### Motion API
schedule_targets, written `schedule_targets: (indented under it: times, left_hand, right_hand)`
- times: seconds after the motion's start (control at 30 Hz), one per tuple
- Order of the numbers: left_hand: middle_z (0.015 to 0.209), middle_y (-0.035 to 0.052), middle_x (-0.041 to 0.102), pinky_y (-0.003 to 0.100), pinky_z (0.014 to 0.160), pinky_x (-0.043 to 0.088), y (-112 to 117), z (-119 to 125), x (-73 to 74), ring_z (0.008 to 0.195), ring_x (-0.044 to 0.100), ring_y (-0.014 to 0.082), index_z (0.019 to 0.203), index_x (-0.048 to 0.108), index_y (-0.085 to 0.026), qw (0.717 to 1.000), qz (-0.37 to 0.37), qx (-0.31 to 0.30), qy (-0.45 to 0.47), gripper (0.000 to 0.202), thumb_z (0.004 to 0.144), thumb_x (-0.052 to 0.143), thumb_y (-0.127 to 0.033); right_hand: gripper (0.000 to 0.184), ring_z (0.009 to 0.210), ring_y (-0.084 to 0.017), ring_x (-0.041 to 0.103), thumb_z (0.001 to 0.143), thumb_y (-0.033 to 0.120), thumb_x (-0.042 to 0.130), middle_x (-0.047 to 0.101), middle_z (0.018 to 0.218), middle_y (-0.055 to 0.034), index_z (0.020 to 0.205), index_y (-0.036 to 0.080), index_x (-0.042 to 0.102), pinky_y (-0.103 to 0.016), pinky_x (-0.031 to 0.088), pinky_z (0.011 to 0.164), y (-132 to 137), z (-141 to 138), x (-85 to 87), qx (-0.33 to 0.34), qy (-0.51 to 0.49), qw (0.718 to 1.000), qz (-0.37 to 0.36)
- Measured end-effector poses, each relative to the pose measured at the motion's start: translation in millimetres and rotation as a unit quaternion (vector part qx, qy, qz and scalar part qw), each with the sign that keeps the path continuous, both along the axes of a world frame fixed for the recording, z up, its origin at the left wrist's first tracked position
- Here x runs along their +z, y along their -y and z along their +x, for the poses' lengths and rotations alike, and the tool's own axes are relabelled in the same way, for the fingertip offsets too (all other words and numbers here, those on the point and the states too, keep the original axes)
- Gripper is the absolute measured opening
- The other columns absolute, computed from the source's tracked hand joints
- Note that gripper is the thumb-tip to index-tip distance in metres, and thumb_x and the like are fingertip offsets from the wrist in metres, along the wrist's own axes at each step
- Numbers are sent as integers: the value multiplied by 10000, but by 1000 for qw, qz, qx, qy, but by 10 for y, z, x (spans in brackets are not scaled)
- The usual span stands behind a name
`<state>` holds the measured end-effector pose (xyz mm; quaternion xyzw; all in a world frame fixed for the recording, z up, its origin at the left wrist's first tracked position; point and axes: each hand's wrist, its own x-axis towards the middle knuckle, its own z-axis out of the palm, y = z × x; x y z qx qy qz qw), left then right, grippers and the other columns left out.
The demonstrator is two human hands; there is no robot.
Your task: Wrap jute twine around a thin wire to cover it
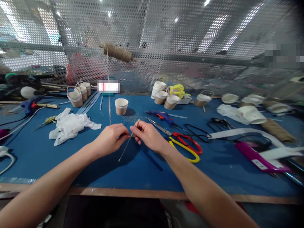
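My left hand (111, 137) and my right hand (148, 135) meet over the middle of the blue table (71, 161), fingertips pinched together on a thin piece of jute twine (125, 147). One end of the twine sticks up by my right fingers, the other hangs down toward the table. A strand of twine (109, 95) runs down from a jute spool (118, 52) mounted on the mesh screen to near my left hand. A small twine-wrapped paper cup (121, 106) stands just behind my hands.
Red and yellow scissors (185, 144) lie right of my right hand, a blue glue gun (161, 116) behind them. A white crumpled cloth (70, 125) lies left. Wrapped cups (78, 95) and paper cups (166, 96) stand at the back. A purple tool (258, 156) lies right.
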<state>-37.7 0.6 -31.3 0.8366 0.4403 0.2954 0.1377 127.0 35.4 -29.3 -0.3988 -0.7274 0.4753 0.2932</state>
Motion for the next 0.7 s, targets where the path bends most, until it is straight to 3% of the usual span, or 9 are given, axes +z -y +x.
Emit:
schedule_targets:
  times: [0.2,0.33,0.43,0.7]
  left_hand:
    - [590,-15,512,208,512,345,50,92,-88,536,417,86,653,518,-141,985,-119,39,115,143,752,486,-239]
    - [571,-31,473,204,495,305,38,94,-87,522,377,76,648,508,-135,957,-215,21,194,176,747,491,-280]
    - [561,-42,439,205,481,263,6,75,-88,510,341,69,654,499,-132,930,-283,-9,236,196,735,512,-310]
    - [600,-42,428,212,520,282,19,86,-90,543,344,71,683,501,-129,923,-299,-29,241,136,725,524,-256]
  right_hand:
    - [288,404,-68,429,775,420,497,451,493,50,643,176,418,-203,366,405,46,-21,-4,-14,16,999,44]
    - [235,483,-71,474,783,399,497,484,610,31,757,167,470,-209,422,454,68,-11,30,53,-51,997,2]
    - [232,502,-74,484,784,386,501,488,614,26,746,159,467,-209,429,461,61,0,41,64,-55,996,-29]
    - [280,428,-62,423,778,403,506,458,493,44,654,164,429,-184,343,401,55,-14,-4,6,13,1000,-24]
